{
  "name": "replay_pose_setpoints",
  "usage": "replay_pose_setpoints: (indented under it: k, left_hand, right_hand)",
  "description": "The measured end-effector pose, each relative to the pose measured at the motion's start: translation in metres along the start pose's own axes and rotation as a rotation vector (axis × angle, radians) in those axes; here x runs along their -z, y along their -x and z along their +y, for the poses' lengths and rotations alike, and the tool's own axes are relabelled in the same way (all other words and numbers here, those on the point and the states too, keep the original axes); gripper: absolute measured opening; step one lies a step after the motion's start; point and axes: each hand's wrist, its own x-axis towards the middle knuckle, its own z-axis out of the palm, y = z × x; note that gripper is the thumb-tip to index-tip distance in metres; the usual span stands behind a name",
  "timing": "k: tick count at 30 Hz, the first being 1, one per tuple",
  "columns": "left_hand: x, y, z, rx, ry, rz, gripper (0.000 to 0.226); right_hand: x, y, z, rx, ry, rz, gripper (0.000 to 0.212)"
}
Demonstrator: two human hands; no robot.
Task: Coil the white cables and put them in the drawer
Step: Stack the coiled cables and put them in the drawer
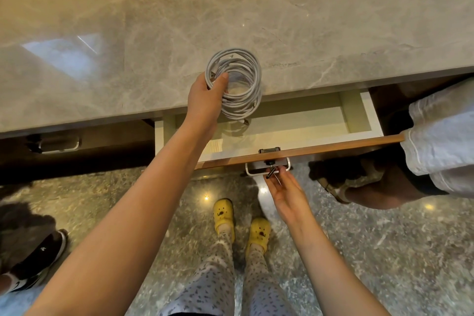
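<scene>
There is one coil of white cables (241, 109); how many cables are wound in it I cannot tell, but one plug end hangs from its lowest loop. The left hand (205, 95) grips the coil on its left side, fingers curled through the ring, and holds it in the air over the front edge of the marble desk (282, 20) and over the back of the drawer (355, 113). There is one open drawer, and its pale inside bottom carries the shadow of the coil; the coil itself does not lie in it. The right hand (287, 195) reaches up to the silver handle (248, 171) of this drawer. Its fingertips are at the handle, but I cannot tell if they pinch it or only touch it. A second handle (59, 145) is on the closed front at the left. Two yellow clogs (224, 214) stand on the floor (384, 251).
</scene>
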Motion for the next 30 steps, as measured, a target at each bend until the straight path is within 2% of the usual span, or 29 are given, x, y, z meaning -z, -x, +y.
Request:
replay_pose_setpoints:
  k: [3, 5, 7, 9, 11, 12, 14, 16, 20, 25, 30]
  left_hand:
    - [-0.001, 0.0, 0.0, 0.0, -0.018, 0.01, 0.03]
    - [-0.002, 0.0, 0.002, 0.015, -0.02, 0.014, 0.03]
    - [-0.002, 0.001, 0.003, 0.025, -0.017, 0.014, 0.03]
    - [-0.002, 0.002, 0.002, 0.027, -0.02, 0.023, 0.031]
    - [-0.002, 0.004, -0.001, 0.015, -0.014, 0.028, 0.028]
    - [-0.002, 0.006, -0.002, 0.008, -0.008, 0.024, 0.026]
    - [-0.004, 0.013, -0.003, -0.005, 0.004, 0.009, 0.024]
    - [-0.004, 0.021, -0.007, -0.013, 0.002, -0.01, 0.023]
    - [0.004, 0.031, -0.02, -0.011, -0.004, -0.053, 0.026]
    - [0.012, 0.042, -0.034, 0.014, -0.01, -0.161, 0.017]
    - [0.024, 0.04, -0.053, 0.01, -0.214, -0.315, 0.02]
  right_hand:
    - [-0.002, 0.021, -0.007, -0.029, 0.021, 0.028, 0.02]
    - [-0.009, 0.046, -0.017, -0.023, 0.215, 0.06, 0.023]
    - [-0.018, 0.078, -0.03, 0.129, 0.643, 0.108, 0.02]
    - [-0.032, 0.105, -0.042, 0.464, 0.968, 0.09, 0.017]
    - [-0.051, 0.111, -0.058, 0.785, 1.219, -0.057, 0.015]
    - [-0.058, 0.101, -0.064, 0.916, 1.449, -0.137, 0.02]
    - [-0.063, 0.068, -0.074, 0.993, 1.967, -0.262, 0.035]
    - [-0.06, 0.045, -0.076, 0.905, 2.274, -0.229, 0.04]
    - [-0.046, 0.038, -0.071, 1.004, 2.295, -0.219, 0.043]
    - [-0.031, 0.045, -0.067, 1.09, 2.25, -0.232, 0.05]
    - [-0.024, 0.053, -0.064, 1.077, 2.21, -0.231, 0.05]
